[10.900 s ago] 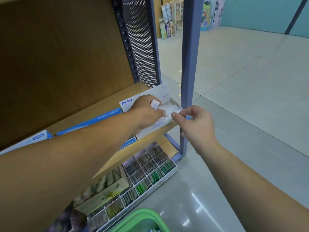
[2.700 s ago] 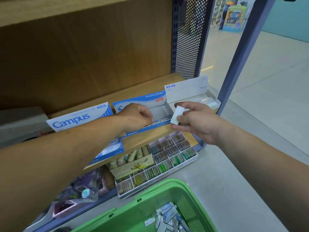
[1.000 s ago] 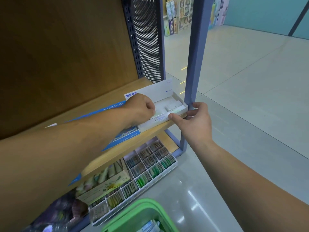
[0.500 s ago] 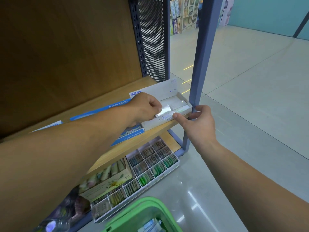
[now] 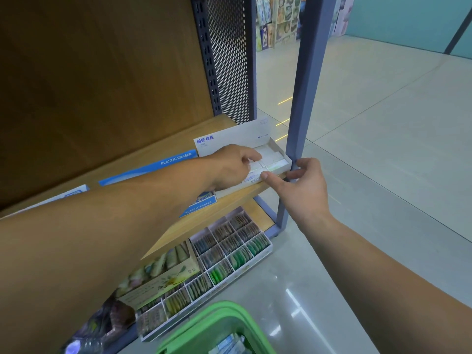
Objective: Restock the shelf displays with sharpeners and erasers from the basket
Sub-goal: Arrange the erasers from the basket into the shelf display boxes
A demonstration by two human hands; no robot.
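A white eraser display box [image 5: 277, 146] stands at the right end of the wooden shelf [image 5: 229, 201], with white erasers lying flat inside. My left hand [image 5: 233, 166] reaches into the box from the left, its curled fingers holding a white eraser [image 5: 256, 164] down in the front row. My right hand [image 5: 305, 186] grips the box's front right corner, thumb on the front wall and fingers round the side. The green basket [image 5: 222, 311] sits on the floor below, with packaged items [image 5: 227, 343] partly showing inside.
Blue "Plastic Eraser" boxes [image 5: 176, 159] stand to the left on the same shelf. A grey-blue shelf post [image 5: 304, 98] rises right beside the white box. Below, a compartment tray of small packets [image 5: 229, 247] and a carton [image 5: 163, 279] fill the lower shelf. Tiled floor lies to the right.
My left hand has lowered the white eraser from above the box edge down into the box's front row. My right hand has stayed on the box's front corner.
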